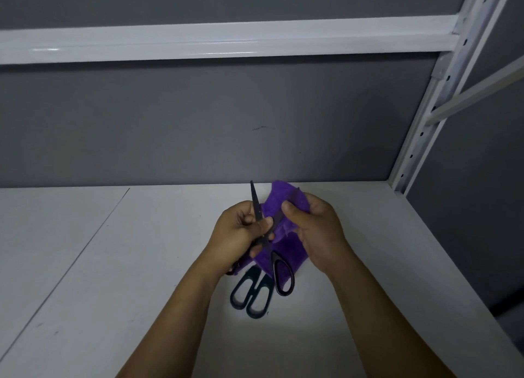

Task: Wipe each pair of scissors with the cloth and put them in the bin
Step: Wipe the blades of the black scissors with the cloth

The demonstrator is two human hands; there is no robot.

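Left hand [241,231] grips open black scissors [256,207]; right hand [319,231] pinches purple cloth [286,196] round one blade. Second pair [255,288] lies on bench [141,264].

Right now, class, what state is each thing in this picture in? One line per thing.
purple cloth: folded round one blade.
held scissors: blades spread open, one bare, one inside the purple cloth.
second scissors: lying on the shelf, handles together.
left hand: grips the held scissors.
right hand: pinches the purple cloth on the blade.
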